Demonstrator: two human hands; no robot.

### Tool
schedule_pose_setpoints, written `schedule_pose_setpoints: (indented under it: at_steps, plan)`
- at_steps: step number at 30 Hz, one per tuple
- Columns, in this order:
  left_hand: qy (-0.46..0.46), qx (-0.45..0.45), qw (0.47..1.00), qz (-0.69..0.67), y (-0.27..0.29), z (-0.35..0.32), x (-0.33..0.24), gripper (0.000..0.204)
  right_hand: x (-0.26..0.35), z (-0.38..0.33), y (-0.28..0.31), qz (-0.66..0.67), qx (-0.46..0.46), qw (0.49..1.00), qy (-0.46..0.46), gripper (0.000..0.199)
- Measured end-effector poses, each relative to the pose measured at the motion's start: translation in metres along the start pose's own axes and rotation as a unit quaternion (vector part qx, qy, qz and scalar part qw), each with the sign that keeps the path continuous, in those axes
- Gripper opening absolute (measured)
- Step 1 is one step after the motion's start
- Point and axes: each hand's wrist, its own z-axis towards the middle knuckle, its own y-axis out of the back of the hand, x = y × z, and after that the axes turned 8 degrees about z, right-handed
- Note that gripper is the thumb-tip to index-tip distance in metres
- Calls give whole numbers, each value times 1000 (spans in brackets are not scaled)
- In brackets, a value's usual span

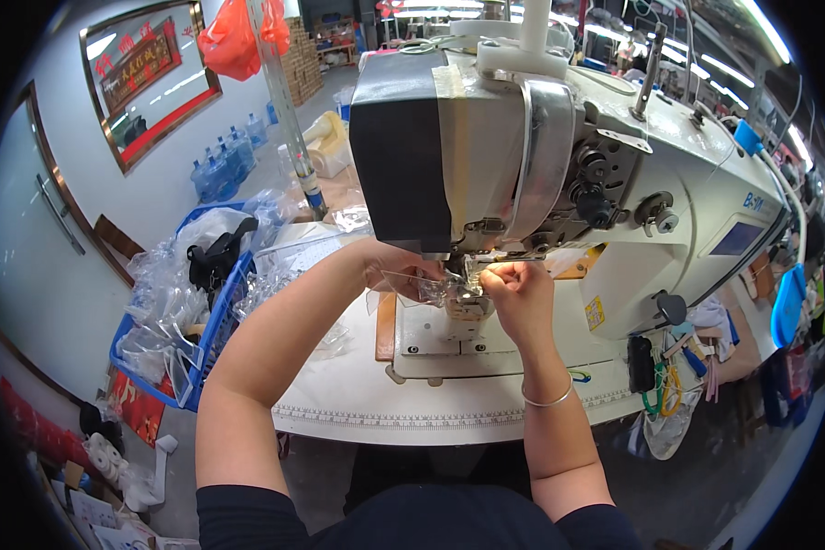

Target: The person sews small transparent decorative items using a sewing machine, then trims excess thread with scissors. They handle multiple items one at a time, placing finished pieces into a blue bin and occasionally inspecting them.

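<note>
A large white industrial sewing machine [674,174] stands before me, its lamp lighting the needle area [467,273]. My left hand [401,268] reaches in from the left, fingers closed on a transparent plastic piece [403,288] beside the presser foot. Part of that hand is behind the plastic and under the machine head. My right hand [524,291] is at the right of the needle with thumb and forefinger pinched together. Whatever lies in that pinch is too small to make out. A thin bangle circles the right wrist.
Left of the table sits a blue basket [185,390] heaped with transparent plastic pieces. A ruler strip [412,420] runs along the table's front edge. Scissors and small tools [674,390] lie at the right. Blue water bottles [218,172] stand by the wall.
</note>
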Motion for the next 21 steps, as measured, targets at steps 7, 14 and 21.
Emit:
schedule_pose_setpoints:
  at_steps: [7,14,21]
  plan:
    - [-26,64,995,68,6,10,-11,44,-10,1,0,-29,-10,1000,0,16]
    - [-21,51,997,52,2,8,-11,41,0,2,1,-17,0,999,-42,18]
    - [-18,48,998,48,2,8,-13,39,-1,1,-3,-21,-27,999,15,18]
